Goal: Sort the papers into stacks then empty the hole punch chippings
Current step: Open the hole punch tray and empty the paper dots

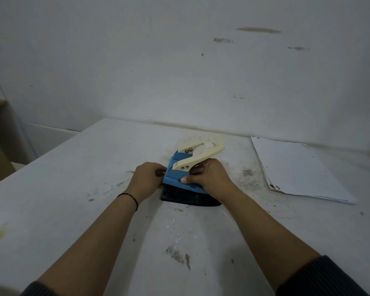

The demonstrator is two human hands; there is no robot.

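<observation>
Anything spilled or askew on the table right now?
Yes. Small white paper chippings lie scattered on the table between the forearms, near the hole punch that both hands grip. The paper stack looks slightly fanned.

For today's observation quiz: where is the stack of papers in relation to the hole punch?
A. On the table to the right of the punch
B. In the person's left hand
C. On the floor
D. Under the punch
A: the papers lie flat on the table, apart from and right of the punch, which both hands hold.
</observation>
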